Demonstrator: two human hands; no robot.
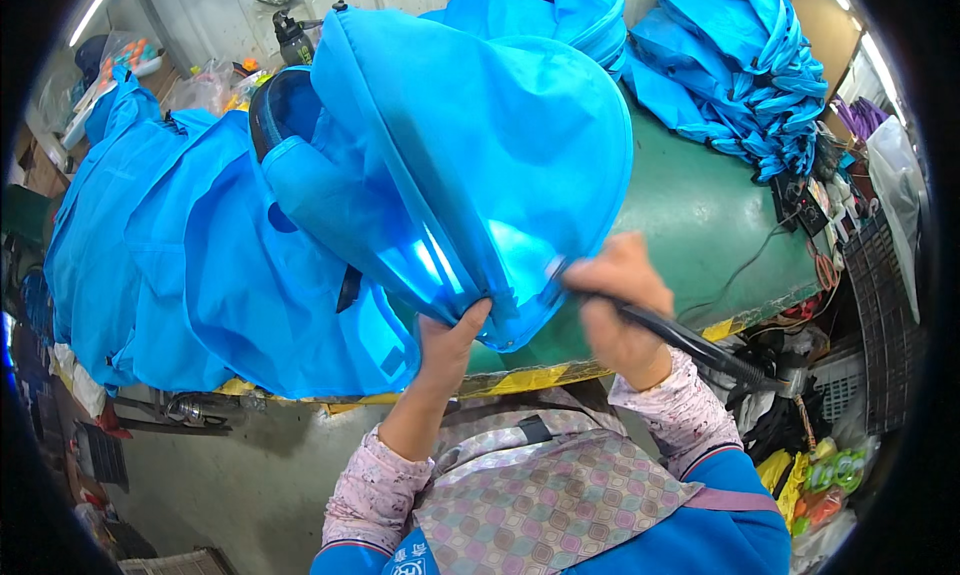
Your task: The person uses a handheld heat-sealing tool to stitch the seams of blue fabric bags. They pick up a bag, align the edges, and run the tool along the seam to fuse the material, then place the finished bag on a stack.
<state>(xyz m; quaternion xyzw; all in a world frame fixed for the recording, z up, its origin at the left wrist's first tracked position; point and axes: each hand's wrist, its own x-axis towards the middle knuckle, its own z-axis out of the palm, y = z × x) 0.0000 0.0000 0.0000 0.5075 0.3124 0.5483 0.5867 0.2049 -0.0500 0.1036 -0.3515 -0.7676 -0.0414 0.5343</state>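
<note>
Head view: the blue cloth (pixel 500 145) is filling the upper centre of the frame, the left hand (pixel 450 350) is pinching its lower edge, and the blurred right hand (pixel 625 295) is gripping a black tool (pixel 700 352) beside it. Working well is probably calling for stretching that edge taut and guiding the tool lightly, without snagging.

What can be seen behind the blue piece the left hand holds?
Beyond the blue piece, a blue bundle shows past its upper edge, and a dark bottle at upper left. What it covers cannot be seen.
</note>
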